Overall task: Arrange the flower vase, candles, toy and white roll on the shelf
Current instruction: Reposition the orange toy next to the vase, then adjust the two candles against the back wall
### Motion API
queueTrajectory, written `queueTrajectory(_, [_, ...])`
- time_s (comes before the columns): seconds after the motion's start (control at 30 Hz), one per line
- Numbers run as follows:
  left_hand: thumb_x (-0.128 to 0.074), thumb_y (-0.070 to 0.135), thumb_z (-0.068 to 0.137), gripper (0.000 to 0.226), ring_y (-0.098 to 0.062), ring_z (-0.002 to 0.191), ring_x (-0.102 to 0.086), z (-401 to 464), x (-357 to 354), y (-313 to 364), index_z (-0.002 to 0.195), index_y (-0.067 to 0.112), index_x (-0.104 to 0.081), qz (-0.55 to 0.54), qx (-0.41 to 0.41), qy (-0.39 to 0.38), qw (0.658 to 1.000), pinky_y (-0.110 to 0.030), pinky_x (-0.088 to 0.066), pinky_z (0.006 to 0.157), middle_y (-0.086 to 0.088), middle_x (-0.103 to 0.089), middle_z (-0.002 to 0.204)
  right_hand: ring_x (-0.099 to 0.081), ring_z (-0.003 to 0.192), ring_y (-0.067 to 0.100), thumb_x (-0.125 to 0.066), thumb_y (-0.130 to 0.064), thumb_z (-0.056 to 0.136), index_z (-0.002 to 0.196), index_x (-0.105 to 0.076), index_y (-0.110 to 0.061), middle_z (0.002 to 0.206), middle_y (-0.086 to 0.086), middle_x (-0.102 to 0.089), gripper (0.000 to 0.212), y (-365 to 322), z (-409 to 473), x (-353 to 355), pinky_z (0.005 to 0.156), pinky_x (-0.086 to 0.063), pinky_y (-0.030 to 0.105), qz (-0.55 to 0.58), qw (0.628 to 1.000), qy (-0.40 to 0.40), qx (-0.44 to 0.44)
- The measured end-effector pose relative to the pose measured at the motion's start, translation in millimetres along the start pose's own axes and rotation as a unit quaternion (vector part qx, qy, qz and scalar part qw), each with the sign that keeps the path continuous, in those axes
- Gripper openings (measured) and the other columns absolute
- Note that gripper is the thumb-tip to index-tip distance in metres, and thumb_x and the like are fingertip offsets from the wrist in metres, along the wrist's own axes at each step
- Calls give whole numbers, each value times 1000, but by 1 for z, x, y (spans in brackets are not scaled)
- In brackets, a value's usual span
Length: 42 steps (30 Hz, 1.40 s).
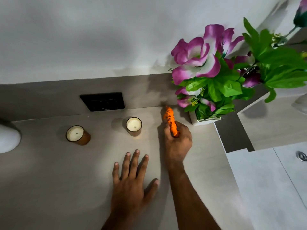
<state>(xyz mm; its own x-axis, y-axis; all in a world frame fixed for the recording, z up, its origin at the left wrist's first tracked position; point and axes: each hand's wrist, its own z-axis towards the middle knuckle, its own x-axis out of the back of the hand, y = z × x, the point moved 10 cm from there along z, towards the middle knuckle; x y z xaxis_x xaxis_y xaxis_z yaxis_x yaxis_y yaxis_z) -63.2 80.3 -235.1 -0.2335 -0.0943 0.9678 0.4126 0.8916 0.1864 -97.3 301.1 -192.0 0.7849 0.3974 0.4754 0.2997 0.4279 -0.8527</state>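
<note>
My right hand [178,143] grips an orange striped tiger toy [169,119], holding it on the grey shelf [49,180] just left of the flower vase. The white square vase [201,121] with purple flowers [196,60] and green leaves stands at the shelf's back right. Two candles in amber glass stand on the shelf: one [133,126] left of the toy, the other [77,135] farther left. My left hand [132,183] lies flat on the shelf, fingers spread, holding nothing. A white rounded object [8,138], possibly the roll, is cut off at the left edge.
A black switch plate [102,101] sits on the low back panel under the white wall. To the right the shelf ends at a lower white surface [265,188] with a metal ring [301,156]. More flowers reach in at the top right.
</note>
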Motion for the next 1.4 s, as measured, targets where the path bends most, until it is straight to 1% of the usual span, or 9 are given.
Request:
queueTrajectory(0.37, [-31, 80, 93, 81, -28, 159, -22, -2, 7, 2, 160, 35, -32, -19, -1, 33, 999, -59, -12, 122, 0, -24, 172, -52, 109, 27, -79, -33, 83, 112, -72, -3, 119, 19, -66, 42, -17, -44, 25, 89, -38, 22, -50, 995, 31, 75])
queueTrajectory(0.47, [-46, 61, 93, 65, -21, 157, -28, -4, 18, 2, 148, 28, -53, -74, -19, 107, 991, -57, -21, 120, 0, -45, 163, -58, 102, 22, -70, -32, 87, 103, -72, -11, 111, 5, -67, 26, -22, -86, 20, 85, -53, 41, 8, 995, -54, 88])
queueTrajectory(0.6, [-62, 27, 88, 20, -7, 120, -64, -37, 43, -78, 101, 24, -76, -341, 120, 341, 868, -47, -52, 102, 4, -75, 114, -65, 110, 18, -82, -34, 85, 120, -71, -25, 119, -7, -69, 38, -29, -105, -26, 93, -56, 46, 8, 975, -212, 68])
queueTrajectory(0.7, [-74, 32, 80, 34, -26, 97, -70, -54, 41, -161, 113, 30, -65, -414, 331, 379, 759, -32, -55, 90, -2, -72, 107, -64, 115, 20, -91, -36, 76, 131, -65, -23, 123, -2, -67, 62, -28, -93, -50, 99, -55, 49, 9, 978, -210, 7])
queueTrajectory(0.77, [-85, 26, 77, 57, -22, 98, -66, -43, 45, -190, 127, 27, -59, -417, 392, 363, 735, -18, -45, 88, 2, -69, 118, -65, 112, 20, -93, -35, 73, 132, -63, -19, 122, 1, -69, 68, -34, -82, -62, 99, -55, 42, 20, 980, -195, -14])
queueTrajectory(0.9, [-92, 38, 68, 89, -12, 119, -59, -4, 58, -213, 145, 23, -49, -392, 426, 310, 754, -24, -33, 105, 5, -56, 146, -66, 104, 17, -92, -32, 71, 127, -65, -22, 114, -1, -71, 63, -45, -67, -75, 90, -55, 31, 33, 984, -169, -37])
queueTrajectory(1.0, [-92, 41, 64, 72, -17, 111, -67, 14, 63, -222, 128, 25, -63, -393, 394, 320, 767, -41, -45, 111, 4, -68, 126, -65, 95, 13, -89, -32, 75, 121, -69, -25, 107, -6, -71, 51, -48, -66, -79, 84, -60, 37, 20, 983, -181, -30])
queueTrajectory(1.13, [-89, 45, 64, 51, 0, 81, -69, 34, 67, -227, 109, 25, -75, -443, 340, 333, 760, -44, -61, 88, 11, -73, 87, -64, 96, 10, -89, -31, 77, 120, -70, -23, 106, -9, -71, 48, -54, -61, -85, 85, -60, 33, 15, 982, -190, -12])
queueTrajectory(1.4, [-84, 57, 62, 64, -14, 90, -74, 73, 79, -232, 117, 27, -76, -425, 299, 316, 793, -42, -61, 90, 7, -78, 94, -60, 100, 12, -89, -26, 75, 127, -70, -12, 118, 9, -74, 58, -69, -39, -113, 86, -51, 29, -6, 981, -193, 30])
